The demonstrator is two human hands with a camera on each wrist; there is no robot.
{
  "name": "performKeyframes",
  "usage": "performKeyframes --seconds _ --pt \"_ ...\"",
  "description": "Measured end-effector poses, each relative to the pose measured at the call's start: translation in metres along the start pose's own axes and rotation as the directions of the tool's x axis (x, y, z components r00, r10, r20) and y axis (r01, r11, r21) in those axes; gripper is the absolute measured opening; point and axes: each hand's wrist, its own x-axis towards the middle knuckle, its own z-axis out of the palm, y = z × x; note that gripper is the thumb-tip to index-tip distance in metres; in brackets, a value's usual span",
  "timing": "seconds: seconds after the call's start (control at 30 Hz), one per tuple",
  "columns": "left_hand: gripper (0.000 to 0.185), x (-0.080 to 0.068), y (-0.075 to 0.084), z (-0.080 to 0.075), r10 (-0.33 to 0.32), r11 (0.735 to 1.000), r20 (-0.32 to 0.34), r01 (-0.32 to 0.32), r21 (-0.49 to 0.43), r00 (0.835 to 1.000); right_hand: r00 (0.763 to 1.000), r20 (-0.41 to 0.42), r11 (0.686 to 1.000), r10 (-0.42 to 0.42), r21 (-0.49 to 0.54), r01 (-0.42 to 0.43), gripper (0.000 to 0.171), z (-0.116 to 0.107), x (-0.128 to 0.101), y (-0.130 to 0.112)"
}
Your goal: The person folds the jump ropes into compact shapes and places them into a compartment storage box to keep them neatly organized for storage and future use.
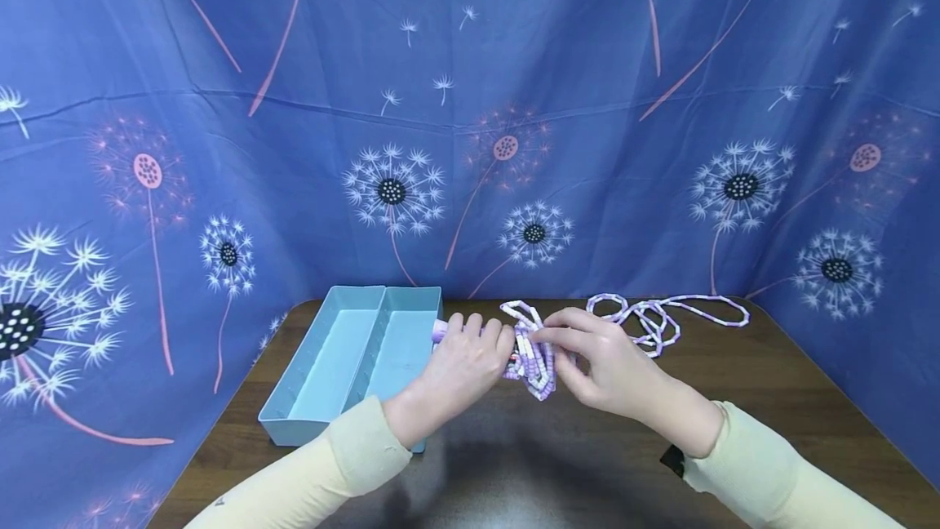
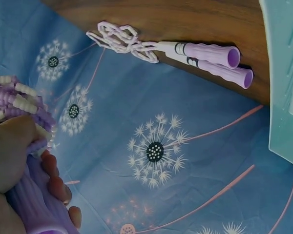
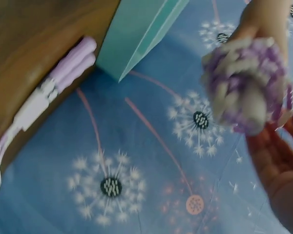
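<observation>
Here, a divided tray (image 1: 294, 432) flanks the left hand (image 1: 470, 357), which grips a jump rope (image 1: 541, 372) — right hand (image 1: 617, 362) pinching its beads (image 2: 19, 103).

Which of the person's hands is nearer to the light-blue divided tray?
Left. The left hand, gripping a lilac jump-rope handle, is just right of the tray in the head view; the right hand is farther right, beside the bundled beaded cord.

Two hands (image 1: 470, 353) (image 1: 609, 362), two beaded ropes (image 1: 542, 362) (image 1: 657, 321), one tabletop (image 1: 771, 398), one blue tray (image 1: 334, 362) (perhaps two, the seam being unclear)
</observation>
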Motion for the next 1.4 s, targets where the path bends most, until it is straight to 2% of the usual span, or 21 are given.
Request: performKeyframes --seconds 0.1,0.17,0.33,0.5,0.63,0.7,0.87,0.97,1.07,1.17,1.27,1.4 --pt "0.022 0.001 0.000 0.000 -0.026 1.000 0.002 0.026 0.006 1.000 0.991 -0.048 0.992 0.122 0.018 -0.121 0.016 0.004 0.001 -0.004" --pt "0.023 0.003 0.001 0.000 -0.044 0.999 -0.001 0.044 0.019 0.999 0.980 -0.090 0.984 0.179 0.009 -0.179 0.018 0.007 0.003 -0.006" --pt "0.031 0.005 0.000 0.002 -0.089 0.994 -0.043 0.092 0.062 0.995 0.936 -0.195 0.953 0.294 -0.009 -0.302 0.028 0.010 0.004 -0.009" --pt "0.032 0.006 -0.003 0.002 -0.103 0.987 -0.113 0.116 0.107 0.988 0.909 -0.230 0.936 0.347 0.025 -0.351 0.022 0.012 0.006 -0.009" --pt "0.031 0.007 -0.005 0.002 -0.109 0.986 -0.146 0.126 0.110 0.983 0.902 -0.204 0.924 0.381 0.091 -0.370 0.013 0.011 0.008 -0.007" --pt "0.031 0.006 -0.005 0.002 -0.095 0.988 -0.147 0.111 0.107 0.985 0.902 -0.182 0.920 0.391 0.111 -0.376 0.012 0.010 0.008 -0.004" --pt "0.033 0.005 -0.006 0.000 -0.044 0.993 -0.141 0.058 0.098 0.989 0.937 -0.124 0.942 0.326 0.130 -0.311 0.016 0.006 0.008 0.005" --pt "0.033 0.005 -0.006 -0.002 -0.034 0.996 -0.141 0.045 0.080 0.989 0.957 -0.095 0.957 0.275 0.121 -0.263 0.015 0.004 0.007 0.008" --pt "0.034 0.004 -0.007 -0.005 -0.028 0.998 -0.131 0.034 0.046 0.991 0.969 -0.065 0.968 0.237 0.104 -0.229 0.022 0.000 0.007 0.011" --pt "0.035 0.003 -0.009 -0.008 -0.012 1.000 -0.128 0.013 0.005 0.992 0.982 -0.005 0.970 0.191 0.153 -0.187 0.027 -0.006 0.009 0.015" --pt "0.035 0.003 -0.013 -0.011 0.021 0.999 -0.160 -0.025 -0.023 0.987 0.992 0.052 0.965 0.112 0.232 -0.121 0.034 -0.010 0.011 0.020" --pt "0.024 0.004 -0.017 -0.016 0.063 0.995 -0.197 -0.076 -0.058 0.978 0.999 0.035 0.963 -0.011 0.270 0.001 0.040 -0.009 0.009 0.025"
